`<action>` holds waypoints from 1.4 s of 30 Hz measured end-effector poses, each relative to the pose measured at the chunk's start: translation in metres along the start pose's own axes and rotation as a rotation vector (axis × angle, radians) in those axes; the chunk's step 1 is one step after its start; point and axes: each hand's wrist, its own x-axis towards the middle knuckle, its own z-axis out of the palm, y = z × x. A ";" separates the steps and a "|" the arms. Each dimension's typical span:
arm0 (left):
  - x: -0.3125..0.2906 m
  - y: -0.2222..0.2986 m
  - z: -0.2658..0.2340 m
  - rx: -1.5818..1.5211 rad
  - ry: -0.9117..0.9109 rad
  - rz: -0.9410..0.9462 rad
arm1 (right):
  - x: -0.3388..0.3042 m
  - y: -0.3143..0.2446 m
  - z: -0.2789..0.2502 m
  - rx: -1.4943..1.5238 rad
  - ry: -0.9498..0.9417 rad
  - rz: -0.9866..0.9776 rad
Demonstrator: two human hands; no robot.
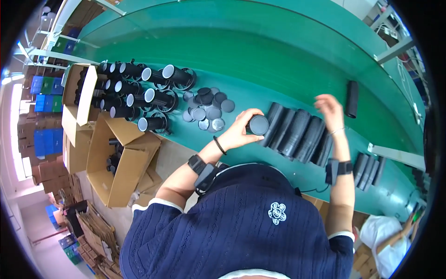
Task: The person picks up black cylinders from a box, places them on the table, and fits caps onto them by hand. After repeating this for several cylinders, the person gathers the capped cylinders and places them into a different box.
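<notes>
head view: the left hand (239, 130) has its fingers wrapped around a black tube (258, 125), while the right hand (331, 111), fingers spread, hovers over the row of tubes (297, 132) just beyond. loose caps (209, 109) left of the fingers on the green worktop (278, 69) suggest much remains.

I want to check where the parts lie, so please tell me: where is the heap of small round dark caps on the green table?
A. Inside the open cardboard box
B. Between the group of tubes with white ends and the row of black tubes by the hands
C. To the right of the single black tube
B: the heap of round caps lies on the green table, with the white-ended tubes to its left and the row of black tubes to its right.
</notes>
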 end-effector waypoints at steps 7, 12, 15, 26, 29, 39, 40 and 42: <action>-0.016 -0.014 -0.006 0.136 -0.044 0.104 | -0.059 -0.048 0.134 0.551 -0.467 0.263; -0.017 -0.001 -0.018 -0.679 0.140 -0.033 | -0.066 -0.058 0.140 0.366 -0.423 0.159; -0.011 -0.002 -0.032 -1.368 0.044 -0.019 | -0.071 -0.078 0.137 0.248 -0.556 0.068; 0.018 -0.003 -0.015 -1.515 -0.009 -0.017 | -0.088 -0.075 0.122 0.346 -0.313 0.112; 0.038 -0.052 0.007 -0.621 0.224 -0.414 | -0.062 -0.068 0.085 0.426 -0.024 0.292; 0.063 -0.081 0.047 0.025 -0.045 -0.223 | 0.050 0.137 -0.048 -0.425 0.335 0.372; 0.055 -0.078 0.038 -0.119 -0.083 -0.150 | 0.055 0.134 -0.041 -0.488 0.329 0.359; 0.043 -0.057 0.022 0.046 -0.136 -0.219 | 0.058 0.126 -0.041 -0.493 0.238 0.390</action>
